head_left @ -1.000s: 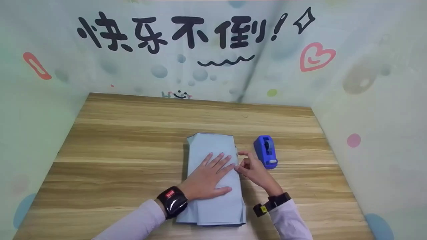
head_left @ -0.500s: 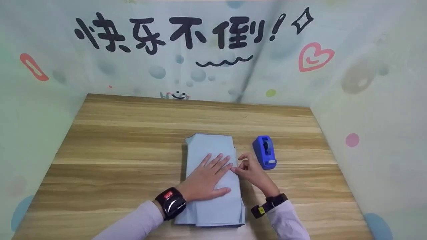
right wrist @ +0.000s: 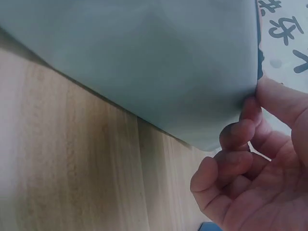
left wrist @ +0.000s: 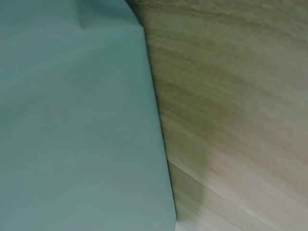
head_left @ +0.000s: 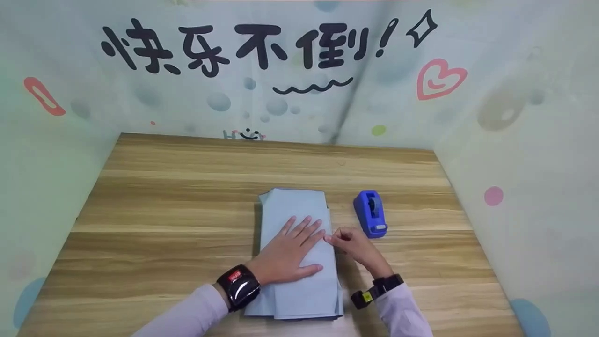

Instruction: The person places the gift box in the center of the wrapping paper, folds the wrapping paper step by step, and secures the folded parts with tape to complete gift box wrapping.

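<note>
A long package in light blue wrapping paper point(head_left: 304, 297) lies on the wooden table, its paper folded over and loose at the near end. My left hand point(head_left: 285, 252) rests flat on top with the fingers spread. At the package's right edge is my right hand point(head_left: 353, 245), fingers curled. In the right wrist view, the thumb and forefinger of the right hand point(right wrist: 260, 154) pinch the edge of the paper point(right wrist: 159, 62). The left wrist view shows only the paper's side point(left wrist: 86, 125) beside the table.
A blue tape dispenser point(head_left: 371, 215) with a roll of tape stands just beyond the right hand. The wooden table point(head_left: 164, 196) is enclosed at the back and sides by a printed pale cloth point(head_left: 196, 107).
The right hand's raised forefinger has curled down, and its fingertips have shifted slightly left and nearer onto the paper's edge. The left hand stays flat on the package.
</note>
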Demonstrator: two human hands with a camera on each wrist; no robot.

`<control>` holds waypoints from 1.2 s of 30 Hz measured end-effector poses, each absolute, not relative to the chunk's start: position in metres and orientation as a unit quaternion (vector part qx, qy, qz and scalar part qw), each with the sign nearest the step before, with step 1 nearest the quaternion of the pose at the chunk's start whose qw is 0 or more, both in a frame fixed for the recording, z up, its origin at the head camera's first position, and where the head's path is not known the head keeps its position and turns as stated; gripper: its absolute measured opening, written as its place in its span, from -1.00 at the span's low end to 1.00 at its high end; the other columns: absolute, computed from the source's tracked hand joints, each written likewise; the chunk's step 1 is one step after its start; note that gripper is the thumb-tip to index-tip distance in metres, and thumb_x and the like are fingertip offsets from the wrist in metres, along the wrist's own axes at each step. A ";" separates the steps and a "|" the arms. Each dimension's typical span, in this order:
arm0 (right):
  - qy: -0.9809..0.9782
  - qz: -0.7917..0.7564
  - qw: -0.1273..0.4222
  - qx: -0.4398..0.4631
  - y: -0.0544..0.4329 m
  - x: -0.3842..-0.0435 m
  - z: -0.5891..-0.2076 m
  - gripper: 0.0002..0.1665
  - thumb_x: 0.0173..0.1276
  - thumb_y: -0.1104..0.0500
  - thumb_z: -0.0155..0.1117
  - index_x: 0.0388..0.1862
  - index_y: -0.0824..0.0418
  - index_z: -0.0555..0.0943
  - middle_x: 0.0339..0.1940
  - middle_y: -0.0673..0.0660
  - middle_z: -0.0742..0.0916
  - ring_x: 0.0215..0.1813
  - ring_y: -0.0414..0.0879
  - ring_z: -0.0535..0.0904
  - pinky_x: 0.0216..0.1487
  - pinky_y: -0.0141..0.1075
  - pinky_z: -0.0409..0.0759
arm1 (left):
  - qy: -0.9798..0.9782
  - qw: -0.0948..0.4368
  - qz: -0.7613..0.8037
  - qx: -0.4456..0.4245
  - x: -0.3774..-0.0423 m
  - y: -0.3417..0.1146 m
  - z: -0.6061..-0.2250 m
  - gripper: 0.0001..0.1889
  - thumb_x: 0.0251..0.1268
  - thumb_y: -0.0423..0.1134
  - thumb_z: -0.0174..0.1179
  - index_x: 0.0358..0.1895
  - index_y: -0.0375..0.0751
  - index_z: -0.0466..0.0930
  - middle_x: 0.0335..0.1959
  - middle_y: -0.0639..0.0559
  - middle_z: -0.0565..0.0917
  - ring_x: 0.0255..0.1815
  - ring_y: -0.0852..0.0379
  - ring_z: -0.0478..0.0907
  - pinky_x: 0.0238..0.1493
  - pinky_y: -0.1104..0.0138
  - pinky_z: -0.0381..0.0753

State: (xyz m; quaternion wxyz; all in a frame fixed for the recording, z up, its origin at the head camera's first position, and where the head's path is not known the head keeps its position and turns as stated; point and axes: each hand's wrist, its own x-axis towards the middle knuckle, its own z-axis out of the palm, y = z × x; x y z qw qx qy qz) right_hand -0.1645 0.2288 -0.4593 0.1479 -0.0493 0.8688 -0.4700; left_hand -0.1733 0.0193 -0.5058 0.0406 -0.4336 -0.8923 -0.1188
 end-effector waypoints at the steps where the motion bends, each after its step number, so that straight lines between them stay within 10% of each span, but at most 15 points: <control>1: 0.870 -0.467 0.152 -0.050 0.230 -0.166 -0.463 -0.65 0.37 0.13 0.13 -0.46 0.42 0.52 -0.64 -0.05 0.39 -0.52 -0.19 0.32 -0.51 -0.43 0.26 | -0.892 0.040 -0.119 -0.434 -0.173 0.019 -0.506 -0.19 0.30 0.39 -0.39 0.48 -0.03 -0.06 0.52 0.02 -0.06 0.53 0.03 -0.17 0.48 0.00 -0.20; 8: 0.877 -0.439 0.180 -0.073 0.239 -0.170 -0.489 -0.53 0.44 -0.07 -0.02 -0.48 0.28 0.52 -0.65 -0.05 0.41 -0.54 -0.16 0.35 -0.51 -0.42 0.29 | -0.893 0.040 -0.119 -0.432 -0.173 0.019 -0.506 -0.19 0.29 0.40 -0.39 0.48 -0.03 -0.06 0.52 0.02 -0.06 0.53 0.03 -0.17 0.48 0.00 -0.19; 14: 0.883 -0.418 0.199 -0.071 0.237 -0.156 -0.493 -0.39 0.49 -0.16 -0.22 0.01 0.28 0.57 -0.13 0.17 0.67 -0.01 0.01 0.56 0.08 -0.08 0.51 | -0.894 0.042 -0.116 -0.431 -0.172 0.020 -0.505 -0.19 0.29 0.39 -0.37 0.48 -0.05 -0.04 0.52 0.01 -0.05 0.52 0.02 -0.15 0.48 0.01 -0.17; 22: 0.872 -0.438 0.209 -0.060 0.231 -0.128 -0.483 -0.46 0.48 -0.09 -0.12 0.10 0.35 0.43 -0.35 0.13 0.60 -0.38 -0.12 0.50 -0.39 -0.29 0.51 | -0.896 0.036 -0.111 -0.428 -0.171 0.019 -0.500 -0.18 0.29 0.39 -0.35 0.47 -0.06 -0.04 0.51 0.00 -0.04 0.52 0.02 -0.15 0.48 0.01 -0.17; 29: 0.894 -0.420 0.118 -0.098 0.216 -0.099 -0.479 -0.25 0.46 0.07 -0.03 0.44 0.42 -0.01 0.21 0.46 0.43 0.10 0.20 0.49 0.04 -0.01 0.54 | -0.894 0.040 -0.109 -0.434 -0.171 0.019 -0.502 -0.14 0.26 0.43 -0.38 0.47 -0.07 -0.05 0.51 -0.01 -0.05 0.52 0.01 -0.16 0.48 0.01 -0.18; 36: 0.938 -0.318 0.078 -0.114 0.204 -0.086 -0.481 -0.38 0.51 0.00 -0.16 0.46 0.18 0.12 0.23 0.47 0.41 0.21 0.37 0.40 0.16 0.19 0.39 | -0.892 0.055 -0.113 -0.435 -0.172 0.017 -0.502 -0.14 0.24 0.44 -0.34 0.46 -0.08 0.02 0.50 -0.01 0.02 0.51 -0.01 -0.09 0.47 0.00 -0.13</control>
